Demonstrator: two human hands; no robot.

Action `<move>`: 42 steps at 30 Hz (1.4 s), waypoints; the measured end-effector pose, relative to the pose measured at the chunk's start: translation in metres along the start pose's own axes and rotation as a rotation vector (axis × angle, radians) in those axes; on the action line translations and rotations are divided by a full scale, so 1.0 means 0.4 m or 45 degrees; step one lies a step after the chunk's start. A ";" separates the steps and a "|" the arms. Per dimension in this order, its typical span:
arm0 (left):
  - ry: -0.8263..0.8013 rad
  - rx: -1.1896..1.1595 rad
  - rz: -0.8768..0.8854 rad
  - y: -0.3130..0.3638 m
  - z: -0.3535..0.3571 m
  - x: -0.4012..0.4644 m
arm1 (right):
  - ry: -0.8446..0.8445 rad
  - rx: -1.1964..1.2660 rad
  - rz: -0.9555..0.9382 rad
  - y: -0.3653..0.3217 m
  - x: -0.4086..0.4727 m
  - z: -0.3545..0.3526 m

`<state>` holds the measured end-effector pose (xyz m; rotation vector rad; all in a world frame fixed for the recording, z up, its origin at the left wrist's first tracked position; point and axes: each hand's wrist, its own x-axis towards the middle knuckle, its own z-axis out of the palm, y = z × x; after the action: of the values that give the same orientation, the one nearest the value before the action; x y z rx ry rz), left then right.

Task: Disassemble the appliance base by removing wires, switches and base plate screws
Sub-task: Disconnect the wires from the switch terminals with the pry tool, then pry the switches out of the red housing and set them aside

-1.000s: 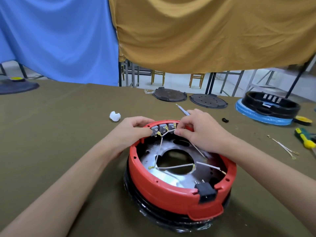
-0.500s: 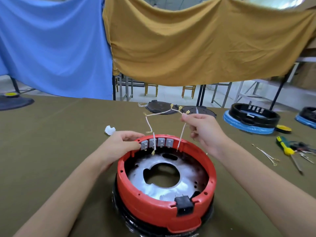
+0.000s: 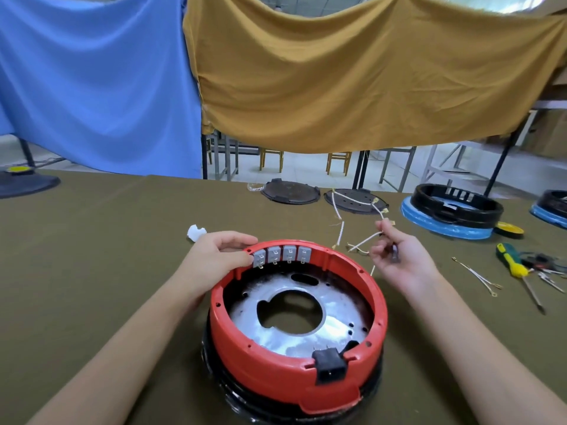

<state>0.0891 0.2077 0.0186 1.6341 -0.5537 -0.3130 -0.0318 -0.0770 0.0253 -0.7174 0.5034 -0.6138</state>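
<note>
— What can you not see well?
— The blue-rimmed black appliance base at the far right is cut by the picture's edge. The thin white wires with brass terminals are blurred.
— And the right hand?
— It hides part of those wires; its grip is unclear.

Red appliance base upright, four grey switches seated, white wires lifted clear.

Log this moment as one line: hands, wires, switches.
left hand: holds red base rim by switches | right hand: pinches white wires, clear of base | switches: four, in place
</note>
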 end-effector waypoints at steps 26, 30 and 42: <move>-0.107 -0.151 -0.093 -0.021 -0.043 0.024 | 0.049 -1.737 -0.499 -0.030 0.078 -0.099; -0.123 -0.141 -0.086 -0.021 -0.046 0.025 | 0.236 -1.953 -0.533 -0.030 0.073 -0.103; -0.251 -0.192 -0.129 -0.008 -0.044 0.021 | 0.031 -2.256 -0.484 0.007 0.047 -0.073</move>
<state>0.1057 0.2186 0.0191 1.4968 -0.5824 -0.5821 -0.0355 -0.1011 0.0002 -2.5194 0.9023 -0.3915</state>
